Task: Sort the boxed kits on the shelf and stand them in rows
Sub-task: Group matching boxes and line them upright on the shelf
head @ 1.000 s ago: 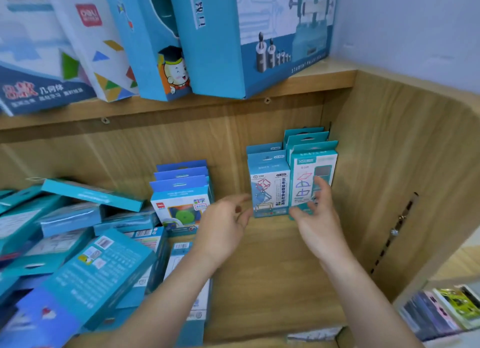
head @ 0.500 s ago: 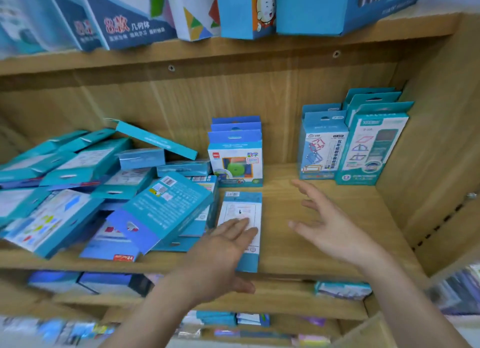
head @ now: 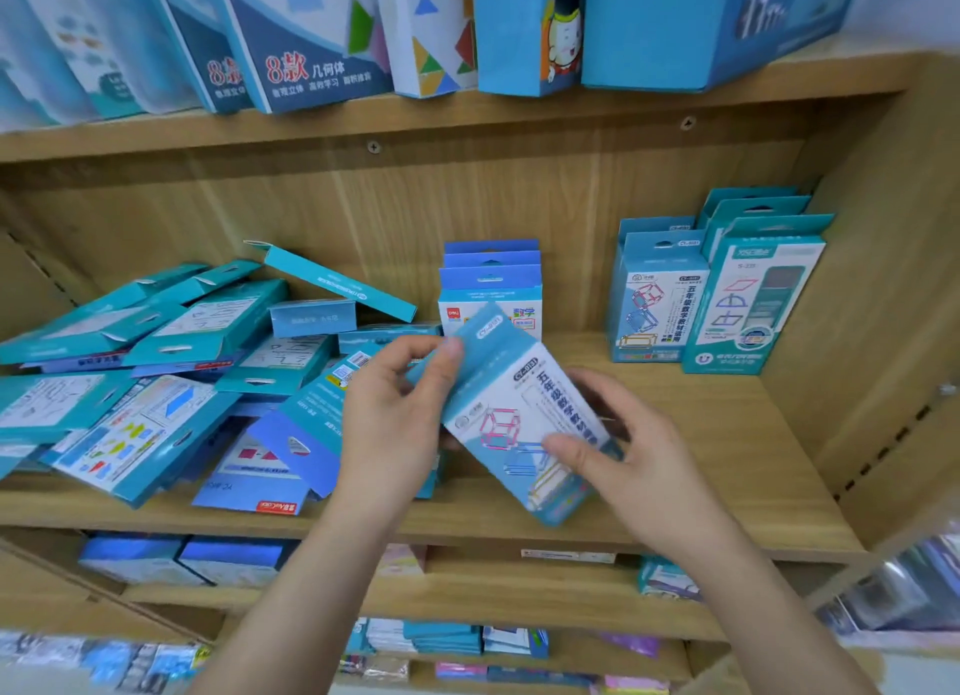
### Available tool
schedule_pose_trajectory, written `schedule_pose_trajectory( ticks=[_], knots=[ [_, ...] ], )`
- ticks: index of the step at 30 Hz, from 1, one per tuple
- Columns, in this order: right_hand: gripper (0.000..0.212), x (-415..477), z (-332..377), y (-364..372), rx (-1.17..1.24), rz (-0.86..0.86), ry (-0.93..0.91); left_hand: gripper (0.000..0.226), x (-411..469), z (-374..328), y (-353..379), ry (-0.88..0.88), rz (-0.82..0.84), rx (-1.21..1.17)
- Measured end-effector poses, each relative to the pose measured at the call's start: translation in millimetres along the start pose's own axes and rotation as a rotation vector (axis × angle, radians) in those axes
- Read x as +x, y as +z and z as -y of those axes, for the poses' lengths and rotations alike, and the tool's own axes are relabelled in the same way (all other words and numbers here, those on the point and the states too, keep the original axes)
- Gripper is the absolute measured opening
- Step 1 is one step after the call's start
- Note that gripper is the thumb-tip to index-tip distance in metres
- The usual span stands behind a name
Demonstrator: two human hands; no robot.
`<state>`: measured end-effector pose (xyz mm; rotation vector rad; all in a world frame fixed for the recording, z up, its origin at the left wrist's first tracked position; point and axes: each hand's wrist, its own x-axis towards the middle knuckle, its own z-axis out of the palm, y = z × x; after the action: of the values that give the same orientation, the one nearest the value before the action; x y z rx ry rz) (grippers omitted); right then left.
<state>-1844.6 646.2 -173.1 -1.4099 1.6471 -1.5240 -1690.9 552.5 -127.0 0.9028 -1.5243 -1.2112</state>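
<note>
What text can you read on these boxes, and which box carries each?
"8款 几何体": dark-blue box on the upper shelf.
"CZ-0131": held box.
"数字": blue standing box behind it.
"S-333": far-right teal box.
Smaller print everywhere is too blurred to read.

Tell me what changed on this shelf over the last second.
Both hands were empty. Now the left hand and right hand grip a cube-frame kit box, lifted tilted over the shelf board. The standing rows at right, the middle row and the loose pile at left stayed put.
</note>
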Motion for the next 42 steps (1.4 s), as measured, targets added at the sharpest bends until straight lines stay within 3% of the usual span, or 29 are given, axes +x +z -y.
schedule_pose_trajectory(
  ticks=[3, 8, 13, 16, 19, 23, 26, 34, 42],
  knots=[
    [0.037, -2.8, 4.1, -1.7, 0.231, -0.078, 0.108, 0.031, -5.7, 0.7, 1.1, -0.147, 0.054, -0.291],
    [0.043, -6.2, 6.5, -3.0, 0.433, -0.171, 0.233, 0.029, -26.1, 7.6, 11.9, -0.230, 0.185, -0.167],
    [0.039, -8.9, 7.5, -3.8, 0.429, -0.162, 0.226, 0.041, -32.9, 11.9, 15.3, -0.152, 0.207, -0.114],
    [0.039, -10.2, 6.4, -2.5, 0.329, -0.147, 0.209, 0.035, -35.3, 13.6, 18.1, -0.095, 0.202, -0.106],
    [0.041, -13.5, 5.7, -4.3, 0.053, -0.127, 0.143, 0.037, -38.1, 21.2, 22.2, -0.039, 0.185, -0.093],
    [0.077, -19.1, 10.8, -14.1, -0.221, -0.110, -0.010, 0.038, -40.2, 36.1, 33.3, 0.057, 0.213, 0.074],
    [0.087, -21.5, 8.6, -21.4, -0.329, -0.098, -0.081, 0.041, -39.7, 50.3, 40.8, 0.097, 0.219, 0.193],
    [0.088, -22.4, -1.1, -30.0, -0.442, -0.056, -0.103, 0.053, -43.6, 58.2, 51.8, 0.180, 0.258, 0.364],
    [0.094, -12.0, -4.5, -35.8, -0.498, -0.125, -0.151, 0.061, -45.7, 49.7, 36.1, 0.127, 0.280, 0.467]
  ],
)
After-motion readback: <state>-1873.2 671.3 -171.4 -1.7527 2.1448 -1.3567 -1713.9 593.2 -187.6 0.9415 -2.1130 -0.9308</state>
